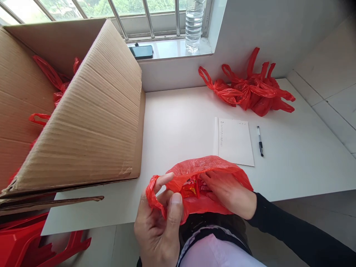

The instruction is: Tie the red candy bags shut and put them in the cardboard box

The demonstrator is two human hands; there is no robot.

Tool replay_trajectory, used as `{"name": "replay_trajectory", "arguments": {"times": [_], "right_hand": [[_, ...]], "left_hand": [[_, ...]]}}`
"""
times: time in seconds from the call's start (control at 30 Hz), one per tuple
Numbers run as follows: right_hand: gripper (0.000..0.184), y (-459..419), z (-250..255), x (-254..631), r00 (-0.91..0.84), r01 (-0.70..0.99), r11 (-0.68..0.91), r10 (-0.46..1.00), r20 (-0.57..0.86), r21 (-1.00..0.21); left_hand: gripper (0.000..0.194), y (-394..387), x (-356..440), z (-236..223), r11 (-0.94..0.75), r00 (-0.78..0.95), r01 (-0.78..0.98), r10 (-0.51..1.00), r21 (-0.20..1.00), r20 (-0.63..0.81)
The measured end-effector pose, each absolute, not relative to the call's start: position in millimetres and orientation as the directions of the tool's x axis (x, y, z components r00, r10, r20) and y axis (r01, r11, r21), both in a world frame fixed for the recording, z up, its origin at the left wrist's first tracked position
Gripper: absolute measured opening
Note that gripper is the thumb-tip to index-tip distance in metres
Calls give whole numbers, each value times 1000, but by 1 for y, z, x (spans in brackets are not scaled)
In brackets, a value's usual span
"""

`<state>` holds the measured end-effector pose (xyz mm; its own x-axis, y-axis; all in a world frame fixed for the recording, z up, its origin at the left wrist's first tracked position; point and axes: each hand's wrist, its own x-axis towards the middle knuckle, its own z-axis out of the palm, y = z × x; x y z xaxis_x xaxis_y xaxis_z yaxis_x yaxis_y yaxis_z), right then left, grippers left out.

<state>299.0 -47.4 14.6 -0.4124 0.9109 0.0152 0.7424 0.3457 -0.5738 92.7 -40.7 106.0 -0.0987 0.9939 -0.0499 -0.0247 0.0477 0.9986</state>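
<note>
A thin red plastic bag (pixel 222 165) hangs at the near edge of the table, its mouth spread toward me. My left hand (pixel 160 218) has one loop handle of the bag hooked over its fingers, with the thumb close by. My right hand (pixel 225 191) reaches into the bag, its fingers curled round a dark red packet (pixel 204 185). The fingertips are partly hidden. Beside it in the bag lies a shiny red-and-gold snack packet (pixel 190 187).
A large open cardboard box (pixel 91 122) at left contains red bags (pixel 57 83). Several tied red bags (pixel 258 91) lie at the back right. A notebook (pixel 236 141) and pen (pixel 260 141) lie nearer. A phone (pixel 143 52) and water bottle (pixel 194 26) are on the windowsill.
</note>
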Motion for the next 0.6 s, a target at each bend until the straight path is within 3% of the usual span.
{"name": "replay_trajectory", "arguments": {"times": [0.07,0.17,0.37,0.5,0.6], "right_hand": [[50,-51,10,301,-460,699,374,888,18,-610],[43,-54,0,306,-431,655,332,902,25,-679],[29,-45,6,299,-315,717,187,946,-73,-671],[42,-50,14,305,-437,588,185,892,-118,-787],[50,-59,14,313,-465,576,241,883,-71,-781]], "left_hand": [[24,-40,92,106,34,-93,-18,995,999,-36],[23,-40,92,104,20,-105,-15,994,1000,-22],[24,-39,93,102,36,-106,-22,994,999,-38],[24,-39,92,103,17,-97,-10,995,1000,-18],[25,-37,92,105,22,-96,-14,995,1000,-23]]}}
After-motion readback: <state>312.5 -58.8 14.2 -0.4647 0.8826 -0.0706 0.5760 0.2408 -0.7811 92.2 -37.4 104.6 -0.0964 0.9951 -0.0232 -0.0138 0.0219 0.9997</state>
